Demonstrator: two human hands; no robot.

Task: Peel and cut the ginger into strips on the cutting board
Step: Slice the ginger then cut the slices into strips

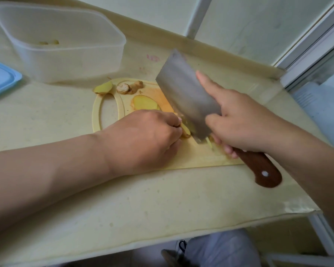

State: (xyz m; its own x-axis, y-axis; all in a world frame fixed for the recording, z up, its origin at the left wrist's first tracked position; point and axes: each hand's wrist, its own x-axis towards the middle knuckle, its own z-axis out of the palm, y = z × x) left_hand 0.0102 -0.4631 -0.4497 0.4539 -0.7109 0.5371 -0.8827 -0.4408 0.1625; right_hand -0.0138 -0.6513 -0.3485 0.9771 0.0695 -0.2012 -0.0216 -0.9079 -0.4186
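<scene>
Midway through: her left hand [152, 135] pinches ginger slices [185, 131] under the cleaver [185, 93] gripped by her right hand [239, 124], few strips [209, 142] cut, a peeled slice [146, 102] and knobs [129, 87] waiting.

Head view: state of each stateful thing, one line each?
Cleaver: edge down at the ginger piece, mid-cut.
Right hand: grips cleaver handle, index finger along the blade.
Left hand: curled, holds ginger piece.
Ginger piece: partly cut, strips beside blade.
Ginger slice: flat, uncut.
Container: open.
Blue lid: off, on counter.
</scene>
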